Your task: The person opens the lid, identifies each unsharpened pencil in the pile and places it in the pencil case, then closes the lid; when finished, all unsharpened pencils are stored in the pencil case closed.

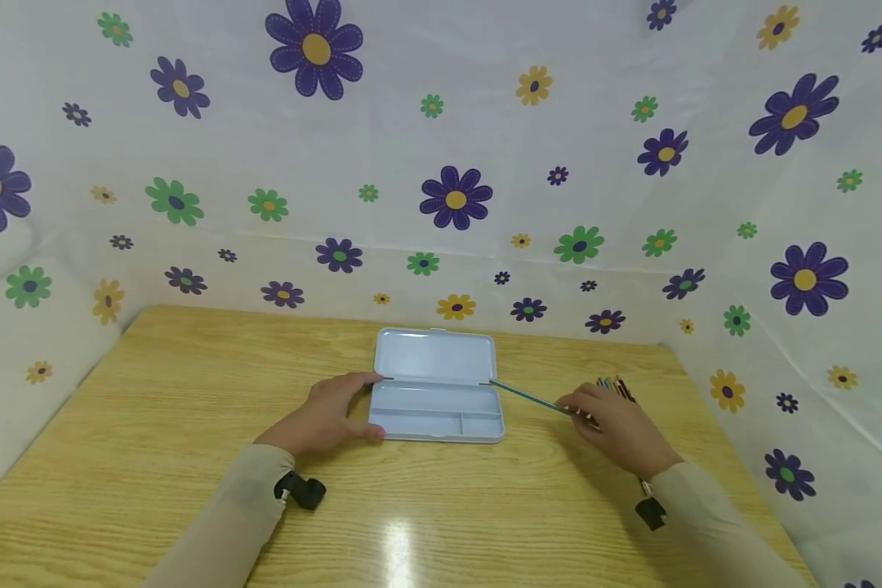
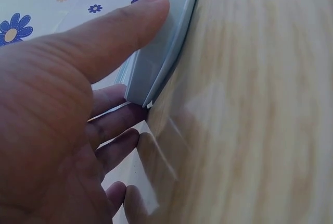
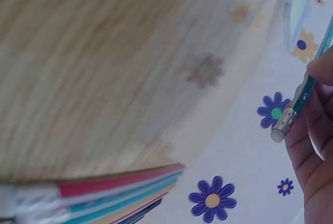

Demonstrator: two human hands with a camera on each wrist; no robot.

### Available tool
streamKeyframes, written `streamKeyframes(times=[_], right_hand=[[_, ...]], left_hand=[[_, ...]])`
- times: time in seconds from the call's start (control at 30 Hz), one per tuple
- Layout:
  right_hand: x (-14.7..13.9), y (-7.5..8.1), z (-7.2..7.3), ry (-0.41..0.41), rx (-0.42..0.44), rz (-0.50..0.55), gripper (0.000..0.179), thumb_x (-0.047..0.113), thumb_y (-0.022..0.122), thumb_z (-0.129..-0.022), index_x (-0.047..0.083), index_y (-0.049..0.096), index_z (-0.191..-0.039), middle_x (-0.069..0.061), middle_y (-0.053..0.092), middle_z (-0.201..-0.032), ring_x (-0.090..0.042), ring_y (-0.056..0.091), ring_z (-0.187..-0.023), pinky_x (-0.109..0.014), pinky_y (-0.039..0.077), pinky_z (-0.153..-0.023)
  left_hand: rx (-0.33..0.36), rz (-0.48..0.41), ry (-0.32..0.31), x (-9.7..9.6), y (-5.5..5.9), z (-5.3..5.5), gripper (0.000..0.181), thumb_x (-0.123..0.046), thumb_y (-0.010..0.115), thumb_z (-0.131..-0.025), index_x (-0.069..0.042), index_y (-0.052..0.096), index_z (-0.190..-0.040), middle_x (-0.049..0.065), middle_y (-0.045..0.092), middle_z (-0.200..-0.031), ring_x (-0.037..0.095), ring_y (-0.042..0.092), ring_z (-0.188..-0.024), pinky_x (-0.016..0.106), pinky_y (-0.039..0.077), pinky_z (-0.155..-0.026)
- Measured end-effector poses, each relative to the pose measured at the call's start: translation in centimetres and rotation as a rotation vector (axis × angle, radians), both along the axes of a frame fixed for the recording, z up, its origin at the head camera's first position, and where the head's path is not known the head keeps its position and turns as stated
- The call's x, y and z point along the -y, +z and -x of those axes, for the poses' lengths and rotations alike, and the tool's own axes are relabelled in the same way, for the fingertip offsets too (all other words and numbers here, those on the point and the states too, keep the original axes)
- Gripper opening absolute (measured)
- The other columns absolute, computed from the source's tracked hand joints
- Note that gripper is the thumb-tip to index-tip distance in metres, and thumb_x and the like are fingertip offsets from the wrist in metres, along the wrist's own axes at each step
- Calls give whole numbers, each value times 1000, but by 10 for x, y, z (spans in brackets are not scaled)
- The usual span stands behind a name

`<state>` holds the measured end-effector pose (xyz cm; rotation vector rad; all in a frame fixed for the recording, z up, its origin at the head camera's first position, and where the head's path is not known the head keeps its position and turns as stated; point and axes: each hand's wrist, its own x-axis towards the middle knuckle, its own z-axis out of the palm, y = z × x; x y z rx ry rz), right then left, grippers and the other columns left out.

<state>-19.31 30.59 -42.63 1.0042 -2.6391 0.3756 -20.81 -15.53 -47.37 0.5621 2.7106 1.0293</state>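
Note:
A light blue pencil case (image 1: 437,396) lies on the table with its lid (image 1: 435,355) folded back. My left hand (image 1: 322,416) holds the case at its left side, the thumb at the front corner and the fingers farther back. In the left wrist view the thumb rests along the pale case wall (image 2: 156,52), fingertips at its corner. To the right, my right hand (image 1: 621,426) pinches a teal pencil (image 1: 529,398) near its eraser end. Its far end reaches the case's right side by the hinge. The pencil's metal band and eraser (image 3: 284,125) show in the right wrist view.
Several coloured pencils (image 1: 621,387) lie in a bunch behind my right hand, partly hidden by it. They also appear as a blurred bundle of pencils (image 3: 119,185) in the right wrist view. Flower-printed sheeting (image 1: 456,269) closes off the back and sides of the wooden table (image 1: 213,392).

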Motion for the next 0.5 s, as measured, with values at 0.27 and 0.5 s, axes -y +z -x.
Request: streamKeyframes(times=[0.27,0.5], right_hand=[[27,5,6,33,15,20,29,-2,76,-90,15,75,-114,7,68,-101,-3,59,-81,-23,54,-65],[57,5,17,65,35,19,26,-1,74,-93,14,75,-114,5,69,-104,-7,63,-88,-27,57,-71]], left_hand=[[-1,6,6,-1,1,0,94,-58,83,-80,-16,44,-155,12,43,-161,39,35,-150,62,16,-123],[-1,31,15,-2,4,0,94,-55,84,-81,-15,45,-156,14,43,-161,41,34,-150,65,19,-123]])
